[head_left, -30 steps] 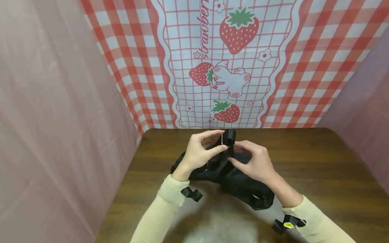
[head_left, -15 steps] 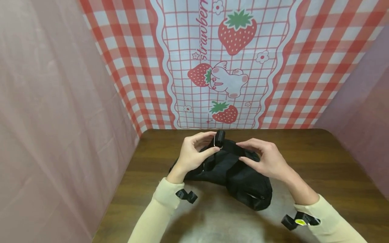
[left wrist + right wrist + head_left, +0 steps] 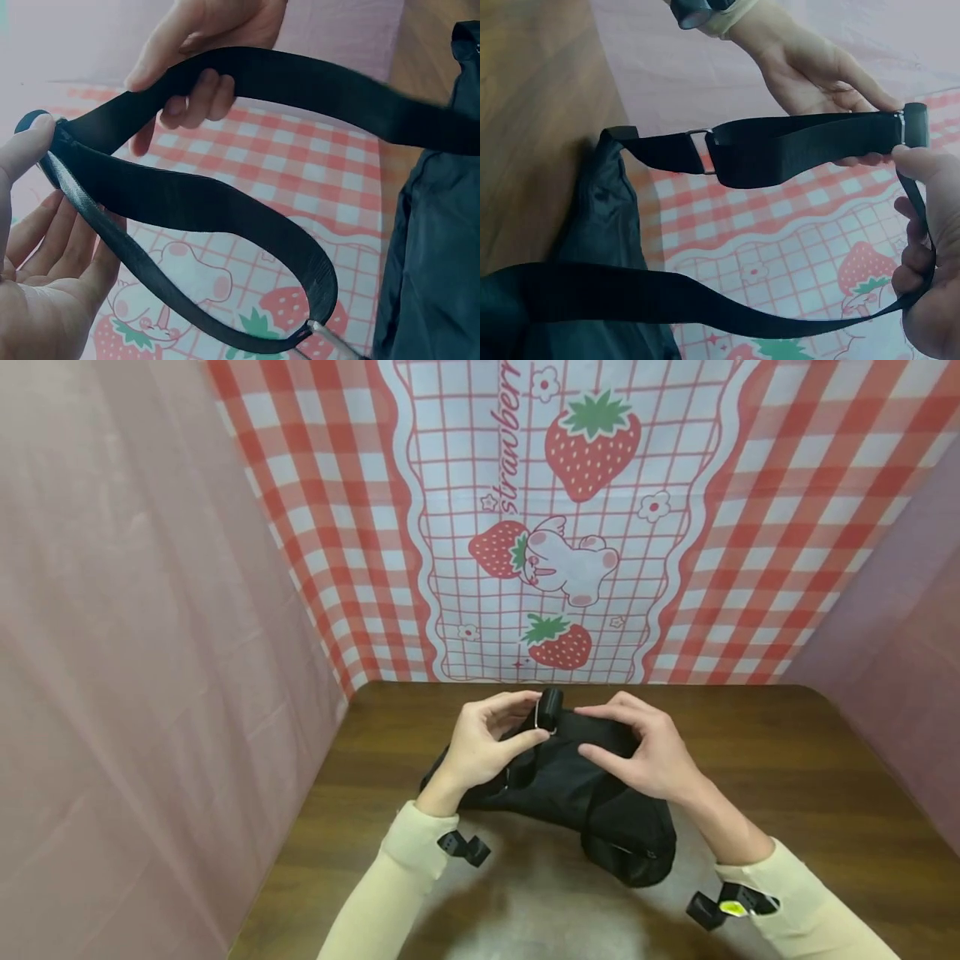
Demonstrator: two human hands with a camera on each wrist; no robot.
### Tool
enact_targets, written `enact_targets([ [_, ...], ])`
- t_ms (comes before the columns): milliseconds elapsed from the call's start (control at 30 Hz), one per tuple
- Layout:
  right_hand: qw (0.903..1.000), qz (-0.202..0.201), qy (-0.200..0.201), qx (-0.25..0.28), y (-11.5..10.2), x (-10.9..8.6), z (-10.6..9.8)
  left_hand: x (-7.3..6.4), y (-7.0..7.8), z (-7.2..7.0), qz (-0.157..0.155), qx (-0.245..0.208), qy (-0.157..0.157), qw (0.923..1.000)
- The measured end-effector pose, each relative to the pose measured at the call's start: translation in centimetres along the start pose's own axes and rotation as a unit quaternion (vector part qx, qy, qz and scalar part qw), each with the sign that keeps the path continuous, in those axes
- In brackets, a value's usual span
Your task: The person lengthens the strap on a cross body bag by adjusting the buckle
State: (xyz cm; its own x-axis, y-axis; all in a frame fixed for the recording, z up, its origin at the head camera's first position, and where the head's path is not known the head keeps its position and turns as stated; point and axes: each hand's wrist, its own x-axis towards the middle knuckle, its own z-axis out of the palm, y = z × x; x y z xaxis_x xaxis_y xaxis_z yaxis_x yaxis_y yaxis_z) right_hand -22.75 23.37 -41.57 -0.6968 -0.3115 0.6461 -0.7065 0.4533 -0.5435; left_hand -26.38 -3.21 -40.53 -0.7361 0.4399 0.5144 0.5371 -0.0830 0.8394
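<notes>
A black fabric bag (image 3: 555, 785) lies on the table, and its webbing strap (image 3: 322, 79) is raised in loops above it. My left hand (image 3: 480, 747) pinches the strap at a metal slider (image 3: 902, 127), thumb on the near side and fingers behind. The strap is folded over at the slider into a short rounded end (image 3: 551, 708). To the right, my right hand (image 3: 648, 752) holds a single run of the same strap between thumb and curled fingers. A metal ring (image 3: 702, 152) joins the doubled part of the strap to a short tab on the bag.
The brown wooden table (image 3: 765, 777) extends to both sides of the bag. A red checked strawberry cloth (image 3: 360, 527) hangs behind it. Pink drapes (image 3: 150, 652) line the sides. Small cameras (image 3: 465, 846) sit on both wrists.
My right hand has moved right, away from the slider, with a stretch of strap spreading between the hands. The slider has shifted slightly left. The bag's right end has settled a little.
</notes>
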Motion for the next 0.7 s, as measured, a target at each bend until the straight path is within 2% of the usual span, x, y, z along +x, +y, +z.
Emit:
enact_targets([
  [167,0.9998,-0.006,0.008,-0.019,-0.01,0.21,-0.20,-0.22,-0.21,-0.28,0.002,0.002,0.001,1.0000],
  [433,0.9998,0.016,0.010,-0.006,0.22,-0.26,-0.90,-0.35,-0.05,-0.68,0.001,-0.018,0.032,0.9993],
  [700,0.9995,0.021,0.005,0.022,0.45,-0.23,-0.39,-0.21,0.22,-0.23,0.001,-0.010,0.011,0.9999],
])
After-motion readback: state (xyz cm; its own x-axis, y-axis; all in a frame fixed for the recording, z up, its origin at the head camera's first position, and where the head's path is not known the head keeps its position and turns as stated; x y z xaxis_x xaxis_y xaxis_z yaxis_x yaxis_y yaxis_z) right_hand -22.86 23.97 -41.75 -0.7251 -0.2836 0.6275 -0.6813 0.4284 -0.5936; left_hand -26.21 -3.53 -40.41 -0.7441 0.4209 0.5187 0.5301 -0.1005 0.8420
